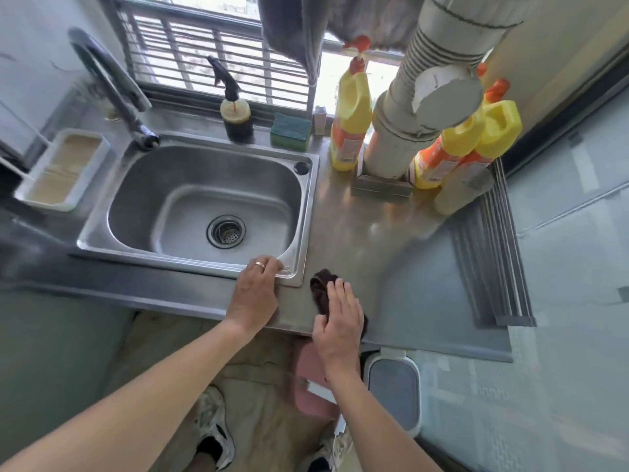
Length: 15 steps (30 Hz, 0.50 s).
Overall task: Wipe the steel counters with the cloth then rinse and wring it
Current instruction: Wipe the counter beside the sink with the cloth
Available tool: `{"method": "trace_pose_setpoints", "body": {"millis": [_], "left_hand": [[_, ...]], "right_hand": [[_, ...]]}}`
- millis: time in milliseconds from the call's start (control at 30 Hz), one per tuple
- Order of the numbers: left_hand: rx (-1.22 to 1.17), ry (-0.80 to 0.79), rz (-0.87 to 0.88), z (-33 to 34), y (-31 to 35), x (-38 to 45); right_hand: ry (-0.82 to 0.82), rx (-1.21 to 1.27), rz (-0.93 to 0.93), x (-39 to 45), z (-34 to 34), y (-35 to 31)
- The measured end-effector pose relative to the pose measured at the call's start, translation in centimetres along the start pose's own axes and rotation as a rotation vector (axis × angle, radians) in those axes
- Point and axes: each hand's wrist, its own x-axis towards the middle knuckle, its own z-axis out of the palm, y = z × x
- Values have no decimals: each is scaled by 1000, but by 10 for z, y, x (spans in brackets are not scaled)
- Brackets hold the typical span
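Your right hand (338, 313) presses the dark cloth (323, 284) flat, fingers straight, on the steel bench (367, 240); your left hand (253, 294) rests, fingers relaxed, on the sink (299, 212) rim's near right corner.

Single head view: we look steeply down, close over the worktop (357, 233) and sink (190, 165), facing the window (204, 46).
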Motion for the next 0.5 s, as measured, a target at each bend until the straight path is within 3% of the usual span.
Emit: {"method": "trace_pose_setpoints", "body": {"millis": [333, 433, 500], "left_hand": [[1, -38, -7, 1, -1, -8], [11, -43, -28, 1, -3, -5], [15, -38, -42, -1, -6, -2]], "right_hand": [[-88, 158, -192, -14, 5, -28], [-44, 320, -132, 5, -8, -34], [69, 402, -64, 24, -16, -33]]}}
